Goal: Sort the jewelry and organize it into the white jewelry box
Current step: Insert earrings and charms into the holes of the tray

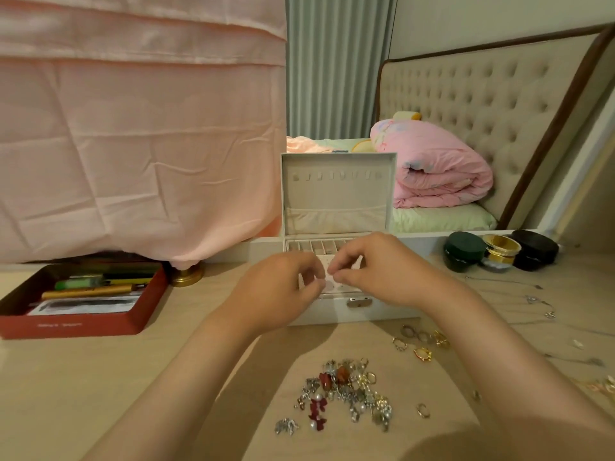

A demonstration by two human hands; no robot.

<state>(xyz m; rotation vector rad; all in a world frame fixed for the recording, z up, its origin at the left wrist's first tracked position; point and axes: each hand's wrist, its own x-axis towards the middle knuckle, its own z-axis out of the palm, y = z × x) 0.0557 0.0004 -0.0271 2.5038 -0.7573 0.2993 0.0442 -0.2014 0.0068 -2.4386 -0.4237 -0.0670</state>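
1. Head view, far left: a red tin point(83, 294) of pens and papers sits on the table point(100, 394), no part of the sorting.
2. The left hand point(279, 287) is held over the box, fingers curled in, tips pinching a small piece point(327, 275) that is too tiny to identify.
3. Centre: the white jewelry box point(336, 194) stands open at the back of the table. The hooks in its lid are bare, and the rear slots look almost empty.
4. In front of it, near the person, a heap of earrings and charms point(346, 394) lies unsorted on the table.
5. The right hand point(376, 271) meets the left one, thumb and forefinger nipping the same small piece above the box's front tray.
6. Further right, a few rings point(419, 344) lie loose in a group.
7. Far right, thin chains point(539, 304) trail across the table below three round jars point(499, 251).
8. Judged from this, the job has barely begun: one piece is going in, and nearly all the rest waits outside.
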